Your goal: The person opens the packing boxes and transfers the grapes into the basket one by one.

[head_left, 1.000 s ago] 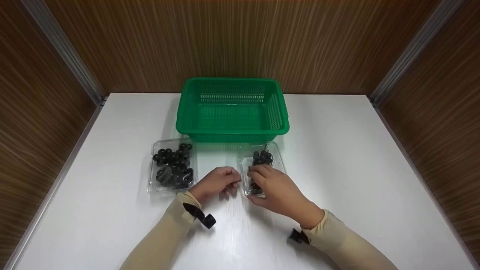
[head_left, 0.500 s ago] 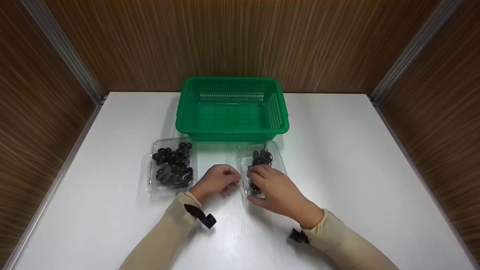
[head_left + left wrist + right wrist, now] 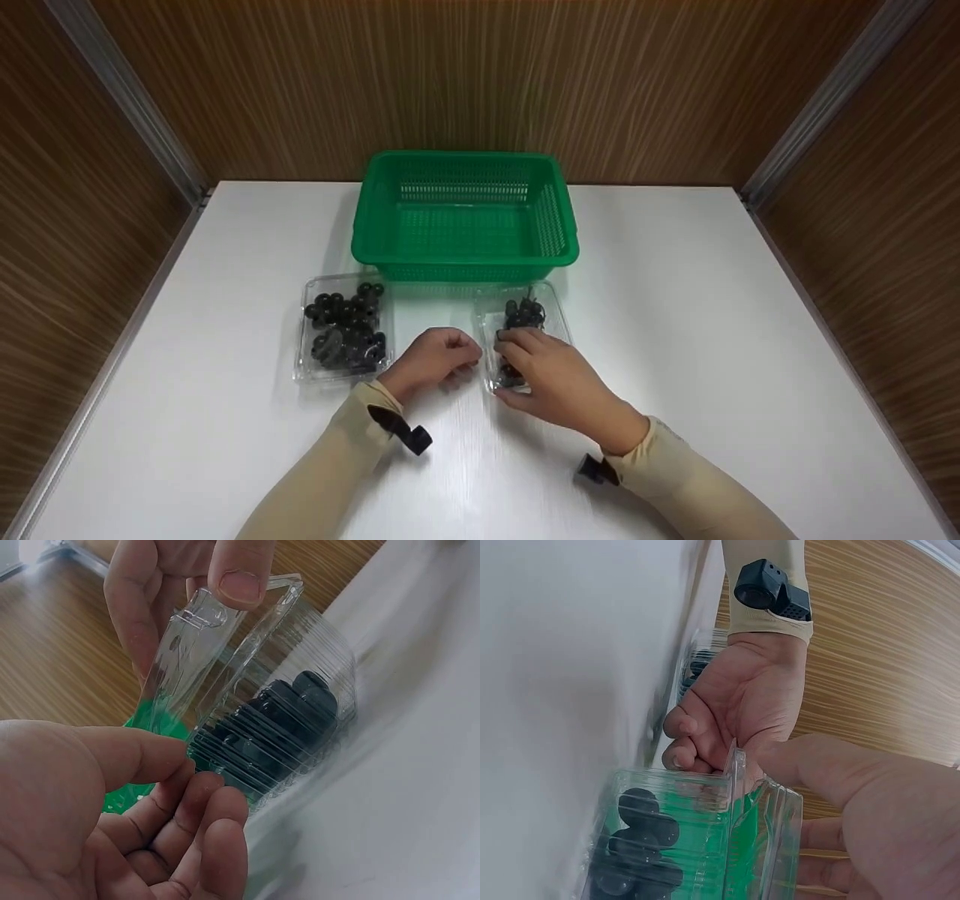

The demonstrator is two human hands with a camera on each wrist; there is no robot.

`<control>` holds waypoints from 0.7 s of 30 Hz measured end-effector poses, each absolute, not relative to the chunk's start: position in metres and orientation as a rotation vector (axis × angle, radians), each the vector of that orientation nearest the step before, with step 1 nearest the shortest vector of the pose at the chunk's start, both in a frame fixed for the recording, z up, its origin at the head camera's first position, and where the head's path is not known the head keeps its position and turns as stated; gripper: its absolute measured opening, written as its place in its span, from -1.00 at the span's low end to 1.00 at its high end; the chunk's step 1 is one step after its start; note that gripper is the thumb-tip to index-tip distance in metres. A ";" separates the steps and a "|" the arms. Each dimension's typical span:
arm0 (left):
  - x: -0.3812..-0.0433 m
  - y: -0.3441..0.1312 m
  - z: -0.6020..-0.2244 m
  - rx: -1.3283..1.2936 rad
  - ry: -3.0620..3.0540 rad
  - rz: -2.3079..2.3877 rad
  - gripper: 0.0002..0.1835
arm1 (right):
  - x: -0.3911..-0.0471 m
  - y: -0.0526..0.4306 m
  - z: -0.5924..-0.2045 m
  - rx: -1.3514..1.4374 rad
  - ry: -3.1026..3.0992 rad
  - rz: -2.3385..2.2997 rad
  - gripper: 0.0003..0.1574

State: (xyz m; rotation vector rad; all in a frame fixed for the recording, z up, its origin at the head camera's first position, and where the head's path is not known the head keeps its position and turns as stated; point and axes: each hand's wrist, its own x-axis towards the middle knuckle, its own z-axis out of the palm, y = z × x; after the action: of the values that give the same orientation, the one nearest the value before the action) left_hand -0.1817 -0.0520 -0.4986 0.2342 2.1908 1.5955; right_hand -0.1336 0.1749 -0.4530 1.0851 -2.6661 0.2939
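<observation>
A clear plastic clamshell box (image 3: 556,315) holding dark grapes (image 3: 524,309) stands right of centre on the white table. My right hand (image 3: 551,375) reaches over it and grips it, thumb at the near edge and fingers across the top. At the box's left edge is my left hand (image 3: 435,360); in the left wrist view its thumb and forefinger (image 3: 150,757) pinch the rim, the other fingers curled below. That view also shows lid and base slightly apart along this side. The right hand covers part of the grapes.
Left of my left hand stands a second clear box (image 3: 304,360) of dark grapes (image 3: 341,315). Behind both boxes is a green plastic basket (image 3: 465,262) with slotted walls. Wood-grain panels (image 3: 465,75) enclose the table at the back and sides.
The lower fingers of my left hand have drawn in slightly at the box's edge. My right hand and both boxes hold their places.
</observation>
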 end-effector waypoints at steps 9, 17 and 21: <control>-0.181 -0.049 -0.498 0.339 2.320 1.557 -0.84 | -0.135 0.175 -0.454 1.084 -2.681 0.289 -0.32; -0.179 -0.048 -0.497 0.355 2.334 1.515 -0.79 | -0.134 0.175 -0.454 1.081 -2.686 0.278 -0.32; -0.179 -0.049 -0.496 0.362 2.329 1.512 -0.79 | -0.134 0.175 -0.452 1.089 -2.662 0.293 -0.33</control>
State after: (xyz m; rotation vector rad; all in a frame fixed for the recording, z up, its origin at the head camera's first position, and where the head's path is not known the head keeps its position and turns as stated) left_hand -0.1787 -0.0488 -0.4956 0.3616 2.3287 1.5120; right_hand -0.1336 0.1746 -0.4522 1.0886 -2.6620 0.2933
